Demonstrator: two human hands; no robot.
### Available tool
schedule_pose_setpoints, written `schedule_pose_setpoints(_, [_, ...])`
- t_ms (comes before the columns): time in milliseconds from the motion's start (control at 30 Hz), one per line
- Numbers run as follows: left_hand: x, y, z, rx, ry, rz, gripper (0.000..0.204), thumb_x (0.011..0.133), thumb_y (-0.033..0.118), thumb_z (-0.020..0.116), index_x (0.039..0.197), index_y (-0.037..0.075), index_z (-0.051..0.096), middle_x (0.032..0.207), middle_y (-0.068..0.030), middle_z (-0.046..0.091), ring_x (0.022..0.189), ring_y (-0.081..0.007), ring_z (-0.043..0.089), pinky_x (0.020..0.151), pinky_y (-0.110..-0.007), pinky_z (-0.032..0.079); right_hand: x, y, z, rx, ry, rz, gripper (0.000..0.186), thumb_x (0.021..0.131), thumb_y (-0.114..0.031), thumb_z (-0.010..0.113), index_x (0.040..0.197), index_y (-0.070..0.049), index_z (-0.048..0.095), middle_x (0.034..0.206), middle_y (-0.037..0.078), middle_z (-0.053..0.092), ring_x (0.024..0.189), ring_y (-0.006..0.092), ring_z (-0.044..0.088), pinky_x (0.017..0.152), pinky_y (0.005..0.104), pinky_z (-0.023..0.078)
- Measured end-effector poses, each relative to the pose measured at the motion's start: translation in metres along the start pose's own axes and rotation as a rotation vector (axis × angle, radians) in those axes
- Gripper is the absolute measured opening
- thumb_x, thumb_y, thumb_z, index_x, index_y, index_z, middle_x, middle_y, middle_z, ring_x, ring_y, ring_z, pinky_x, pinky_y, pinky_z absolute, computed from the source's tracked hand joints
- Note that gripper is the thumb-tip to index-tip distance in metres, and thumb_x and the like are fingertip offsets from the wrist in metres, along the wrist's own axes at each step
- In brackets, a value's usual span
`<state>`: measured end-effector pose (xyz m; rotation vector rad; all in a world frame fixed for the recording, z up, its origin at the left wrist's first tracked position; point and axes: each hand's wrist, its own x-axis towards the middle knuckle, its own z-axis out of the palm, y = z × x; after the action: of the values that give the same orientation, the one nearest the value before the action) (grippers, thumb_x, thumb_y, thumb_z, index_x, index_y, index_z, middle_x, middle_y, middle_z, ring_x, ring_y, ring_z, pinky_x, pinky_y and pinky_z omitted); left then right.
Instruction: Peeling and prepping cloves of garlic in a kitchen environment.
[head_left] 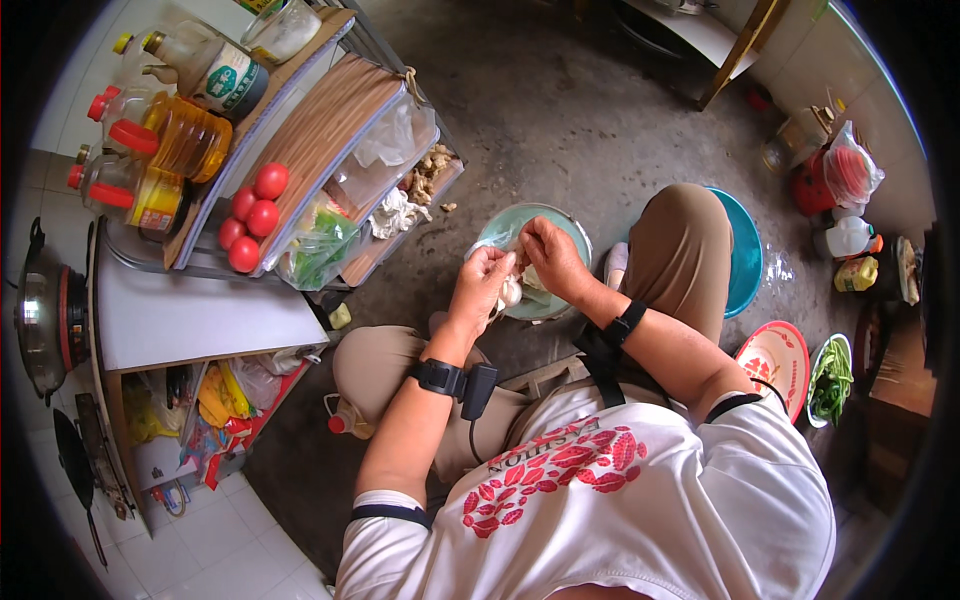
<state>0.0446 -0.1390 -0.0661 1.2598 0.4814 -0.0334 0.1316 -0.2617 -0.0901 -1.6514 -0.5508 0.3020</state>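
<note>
My left hand (pixel 478 288) is closed on white garlic (pixel 509 294) over a pale green basin (pixel 572 226) on the floor between my legs. My right hand (pixel 552 258) is right beside it, fingers bent in a pinch at something pale and small, too hidden to name. Inside the basin is some thin, whitish, translucent material (pixel 494 231), hard to make out. Both wrists wear black straps.
Left: shelf rack (pixel 330 100) with oil bottles (pixel 190 140), tomatoes (pixel 263 215), greens (pixel 320 240), ginger (pixel 430 170); cabinet (pixel 200 320); pot (pixel 45 310). Right: blue basin (pixel 745 270), red-rimmed basin (pixel 775 340), bowl of greens (pixel 830 380), containers (pixel 840 170) along the wall.
</note>
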Motion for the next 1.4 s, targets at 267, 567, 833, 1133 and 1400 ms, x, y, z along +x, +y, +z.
schedule_pose_setpoints(267, [0.000, 0.001, -0.002, 0.053, -0.052, -0.009, 0.018, 0.084, 0.006, 0.059, 0.099, 0.001, 0.053, 0.089, -0.0049, 0.059, 0.079, -0.0097, 0.056, 0.070, -0.023, 0.045, 0.001, -0.006, -0.001, 0.196, -0.113, 0.154, 0.014, 0.090, -0.012, 0.049, 0.085, 0.000, 0.050, 0.070, 0.009, 0.056, 0.061, 0.0163, 0.055, 0.056, 0.0286, 0.045])
schedule_pose_setpoints(567, [-0.005, 0.015, 0.004, -0.004, -0.112, -0.016, 0.024, 0.089, 0.010, 0.051, 0.110, -0.001, 0.053, 0.089, -0.0081, 0.061, 0.076, -0.0103, 0.056, 0.069, -0.023, 0.046, 0.022, 0.008, -0.023, 0.427, 0.121, 0.459, 0.018, 0.093, -0.017, 0.044, 0.084, -0.002, 0.050, 0.070, 0.002, 0.052, 0.057, 0.0103, 0.048, 0.058, 0.0245, 0.044])
schedule_pose_setpoints(833, [-0.001, 0.007, -0.003, -0.121, -0.075, -0.033, 0.024, 0.092, 0.012, 0.045, 0.112, -0.001, 0.052, 0.090, -0.0083, 0.060, 0.076, -0.0113, 0.056, 0.068, -0.023, 0.047, 0.002, -0.009, -0.018, -0.322, -0.058, -0.013, 0.016, 0.081, -0.014, 0.058, 0.094, -0.005, 0.063, 0.086, 0.015, 0.057, 0.077, 0.0316, 0.058, 0.068, 0.0365, 0.046])
schedule_pose_setpoints(1133, [0.003, -0.002, -0.009, -0.067, -0.086, -0.065, 0.022, 0.093, 0.013, 0.043, 0.110, 0.001, 0.048, 0.095, -0.0084, 0.058, 0.082, -0.0143, 0.059, 0.071, -0.026, 0.049, 0.003, -0.018, -0.013, -0.087, -0.303, -0.104, 0.011, 0.082, -0.009, 0.060, 0.091, -0.002, 0.060, 0.086, 0.009, 0.053, 0.073, 0.0200, 0.057, 0.064, 0.0313, 0.046])
schedule_pose_setpoints(1400, [0.002, 0.013, -0.006, -0.165, -0.073, -0.080, 0.022, 0.089, 0.009, 0.044, 0.109, -0.001, 0.046, 0.099, -0.0125, 0.058, 0.081, -0.0154, 0.059, 0.070, -0.027, 0.050, 0.008, -0.023, -0.024, 0.683, -0.269, 0.588, 0.010, 0.087, -0.015, 0.053, 0.089, -0.006, 0.052, 0.079, 0.001, 0.055, 0.069, 0.0072, 0.053, 0.057, 0.0205, 0.040])
